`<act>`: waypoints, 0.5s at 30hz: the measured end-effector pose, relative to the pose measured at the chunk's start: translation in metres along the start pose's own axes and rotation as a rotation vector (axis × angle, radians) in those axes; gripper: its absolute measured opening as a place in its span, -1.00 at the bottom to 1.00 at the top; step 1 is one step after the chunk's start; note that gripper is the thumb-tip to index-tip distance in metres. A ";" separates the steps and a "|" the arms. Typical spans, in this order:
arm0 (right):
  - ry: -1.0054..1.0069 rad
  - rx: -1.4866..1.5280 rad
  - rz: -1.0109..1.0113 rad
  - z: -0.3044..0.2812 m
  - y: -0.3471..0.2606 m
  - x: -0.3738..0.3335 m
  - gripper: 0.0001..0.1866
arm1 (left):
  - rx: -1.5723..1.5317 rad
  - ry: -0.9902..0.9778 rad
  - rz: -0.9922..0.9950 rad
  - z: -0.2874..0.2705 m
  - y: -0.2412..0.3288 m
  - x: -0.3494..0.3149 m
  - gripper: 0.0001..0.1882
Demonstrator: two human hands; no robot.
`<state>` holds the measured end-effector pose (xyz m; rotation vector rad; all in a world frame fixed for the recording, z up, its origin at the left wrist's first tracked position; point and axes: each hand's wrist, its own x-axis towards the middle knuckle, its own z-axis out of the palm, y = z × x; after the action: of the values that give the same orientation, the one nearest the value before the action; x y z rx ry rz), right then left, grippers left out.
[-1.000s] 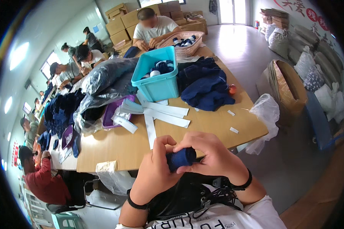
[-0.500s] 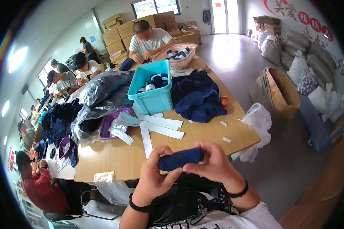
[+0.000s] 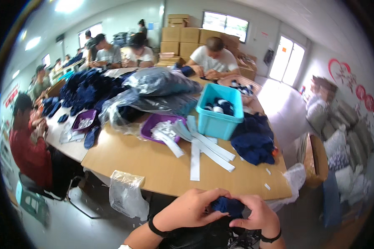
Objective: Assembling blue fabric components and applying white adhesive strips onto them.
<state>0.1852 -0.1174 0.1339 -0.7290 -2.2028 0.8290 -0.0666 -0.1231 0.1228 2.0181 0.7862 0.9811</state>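
A rolled navy sock [image 3: 228,206] sits between my two hands, low in the view in front of the table edge. My left hand [image 3: 195,209] grips one side of it, with the thumb beneath and the fingers curled over the top. The opposite end is pinched by my right hand [image 3: 257,213]. My fingers cover both ends, and only the bunched middle shows. Beyond them on the table lie white paper strips [image 3: 212,151], several of them overlapping. A turquoise bin [image 3: 220,123] behind the strips holds navy rolls with white bands.
A purple tray [image 3: 147,135] holds white pieces. Navy fabric [image 3: 253,139] is heaped right of the bin. Plastic-wrapped bundles [image 3: 162,85] and a dark garment pile [image 3: 91,89] lie further left. A clear bag [image 3: 126,195] hangs from the near edge. Several people work around the tables.
My view has swung left, so the table sits further right. The roll, earlier stretched lengthwise between my hands, now looks shorter and bunched, and my fingers cover more of it.
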 end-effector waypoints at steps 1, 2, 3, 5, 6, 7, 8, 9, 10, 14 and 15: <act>0.013 -0.051 0.033 0.005 0.004 0.002 -0.47 | 0.017 0.004 0.027 0.000 -0.007 -0.002 -0.52; 0.025 -0.102 0.063 0.009 0.010 0.006 -0.47 | 0.017 0.046 0.028 -0.002 -0.011 -0.004 -0.52; 0.002 -0.130 0.091 0.013 0.014 0.011 -0.46 | 0.023 0.048 0.018 -0.006 -0.015 -0.008 -0.53; -0.087 -0.151 0.097 0.015 0.014 0.022 -0.47 | -0.015 0.075 0.051 -0.017 -0.023 -0.018 -0.53; -0.135 -0.177 0.129 0.016 0.012 0.025 -0.47 | -0.022 0.129 0.062 -0.017 -0.030 -0.023 -0.53; -0.102 -0.329 -0.022 0.021 0.022 0.025 -0.42 | 0.007 0.136 0.071 -0.014 -0.040 -0.026 -0.54; -0.145 -0.366 -0.053 0.020 0.038 0.022 -0.42 | 0.030 0.137 0.093 -0.014 -0.047 -0.024 -0.55; -0.152 -0.219 0.177 0.020 0.058 0.019 -0.40 | -0.010 0.172 0.087 -0.018 -0.051 -0.025 -0.55; -0.155 -0.075 0.416 0.018 0.067 0.026 -0.38 | -0.015 0.226 0.093 -0.025 -0.053 -0.031 -0.55; -0.279 -0.247 0.076 0.006 -0.007 0.045 -0.43 | -0.139 0.512 0.062 -0.069 -0.064 -0.072 -0.54; -0.298 -0.266 0.072 0.001 -0.026 0.054 -0.43 | -0.146 0.615 0.058 -0.081 -0.069 -0.084 -0.52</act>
<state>0.1442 -0.0976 0.1728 -0.8615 -2.6021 0.7250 -0.1908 -0.1224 0.0691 1.6255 0.9370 1.6785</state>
